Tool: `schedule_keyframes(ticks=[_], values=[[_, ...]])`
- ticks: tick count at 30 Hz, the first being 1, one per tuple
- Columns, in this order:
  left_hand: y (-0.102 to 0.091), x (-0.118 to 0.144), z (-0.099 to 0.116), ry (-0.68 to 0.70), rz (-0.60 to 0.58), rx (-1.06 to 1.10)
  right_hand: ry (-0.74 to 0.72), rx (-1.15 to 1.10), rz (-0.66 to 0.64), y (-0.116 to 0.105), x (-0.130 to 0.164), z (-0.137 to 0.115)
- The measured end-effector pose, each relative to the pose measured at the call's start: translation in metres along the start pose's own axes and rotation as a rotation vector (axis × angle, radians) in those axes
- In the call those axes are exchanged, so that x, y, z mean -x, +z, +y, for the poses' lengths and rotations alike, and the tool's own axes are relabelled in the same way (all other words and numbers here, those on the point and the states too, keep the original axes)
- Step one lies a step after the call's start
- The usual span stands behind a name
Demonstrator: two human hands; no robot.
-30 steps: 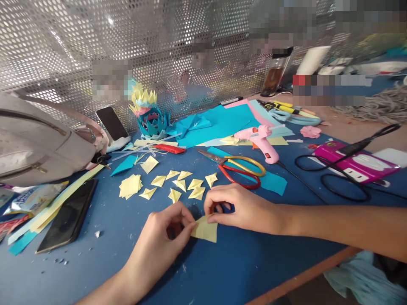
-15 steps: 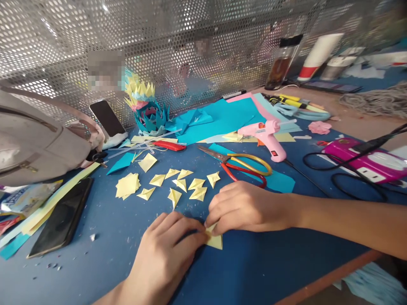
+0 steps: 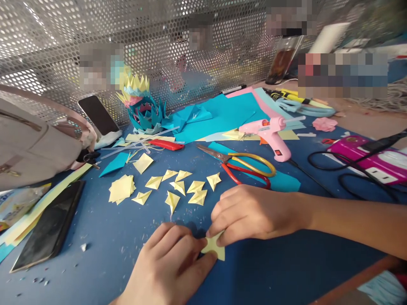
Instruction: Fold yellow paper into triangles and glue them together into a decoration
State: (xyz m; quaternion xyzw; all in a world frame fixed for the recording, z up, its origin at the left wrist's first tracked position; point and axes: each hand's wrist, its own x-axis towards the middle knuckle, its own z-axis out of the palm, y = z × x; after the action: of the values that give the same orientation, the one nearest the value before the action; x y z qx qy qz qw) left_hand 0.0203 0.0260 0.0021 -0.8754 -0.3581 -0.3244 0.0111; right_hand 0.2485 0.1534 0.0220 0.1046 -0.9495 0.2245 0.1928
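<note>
Paper (image 3: 216,249) pinched flat on surface (image 3: 270,271) by both hands, left (image 3: 171,267), right (image 3: 251,214); best pressing crease firmly, edges aligned

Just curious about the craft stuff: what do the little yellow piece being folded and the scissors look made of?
The yellow piece looks like thin matte paper: it holds sharp creases. The scissors seem to have dull metal blades and glossy red and yellow handles, probably plastic-coated.

Blue table (image 3: 95,237); perforated metal screen (image 3: 63,38) behind, w/ glare
</note>
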Motion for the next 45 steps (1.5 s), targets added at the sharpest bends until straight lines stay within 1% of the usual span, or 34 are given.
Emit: schedule_keyframes(ticks=[3,5,7,8,10,11,12,14,16,19,24,27,30,32,34,35,38,40,43,45], values=[[0.008,0.002,0.001,-0.028,0.09,-0.01,-0.011,-0.005,-0.003,0.0,0.001,0.002],[0.01,0.002,0.001,-0.036,0.097,-0.011,-0.011,-0.019,0.001,0.001,0.001,0.003],[0.008,0.0,0.0,-0.046,0.109,-0.004,-0.005,-0.04,0.007,0.002,0.001,0.003],[0.006,-0.001,0.0,-0.05,0.099,0.001,0.0,-0.049,0.007,0.002,0.001,0.003],[0.001,-0.002,-0.002,-0.04,0.029,0.01,0.007,-0.06,0.002,0.002,0.001,0.004],[-0.001,-0.003,-0.002,-0.022,-0.069,0.015,0.009,-0.065,-0.002,0.002,0.001,0.004],[-0.001,-0.003,-0.002,-0.019,-0.097,0.02,0.007,-0.07,-0.004,0.002,0.001,0.004],[0.002,-0.001,-0.001,-0.044,0.065,0.02,0.003,-0.079,-0.003,0.001,0.0,0.004],[0.007,0.001,0.0,-0.069,0.13,0.029,-0.002,-0.077,0.004,0.001,0.0,0.004],[0.013,0.004,0.001,-0.085,0.128,0.039,-0.01,-0.058,0.003,0.0,0.001,0.004],[0.012,0.005,-0.001,-0.055,0.107,0.037,0.002,-0.044,0.001,0.002,0.002,0.003],[0.012,0.004,-0.002,-0.022,0.106,0.021,0.006,-0.046,-0.001,0.002,0.002,0.003],[0.008,0.003,-0.004,0.069,0.083,-0.074,0.007,-0.059,-0.026,0.0,0.001,0.003],[0.002,0.004,-0.008,0.177,0.016,-0.158,0.013,-0.056,-0.046,-0.001,0.0,0.003],[-0.007,0.005,-0.013,0.289,-0.078,-0.21,0.021,-0.055,-0.047,-0.002,-0.002,0.002],[-0.011,0.007,-0.016,0.316,-0.106,-0.216,0.023,-0.055,-0.04,-0.002,-0.003,0.001],[-0.019,0.012,-0.023,0.335,-0.131,-0.201,0.025,-0.025,-0.029,0.002,-0.006,-0.004],[-0.02,0.016,-0.025,0.341,-0.125,-0.183,0.052,0.059,-0.031,0.006,-0.009,-0.01],[-0.019,0.017,-0.026,0.323,-0.092,-0.127,0.135,0.225,-0.05,0.008,-0.012,-0.021],[-0.02,0.016,-0.025,0.309,-0.1,-0.092,0.204,0.308,-0.054,0.004,-0.012,-0.029]])
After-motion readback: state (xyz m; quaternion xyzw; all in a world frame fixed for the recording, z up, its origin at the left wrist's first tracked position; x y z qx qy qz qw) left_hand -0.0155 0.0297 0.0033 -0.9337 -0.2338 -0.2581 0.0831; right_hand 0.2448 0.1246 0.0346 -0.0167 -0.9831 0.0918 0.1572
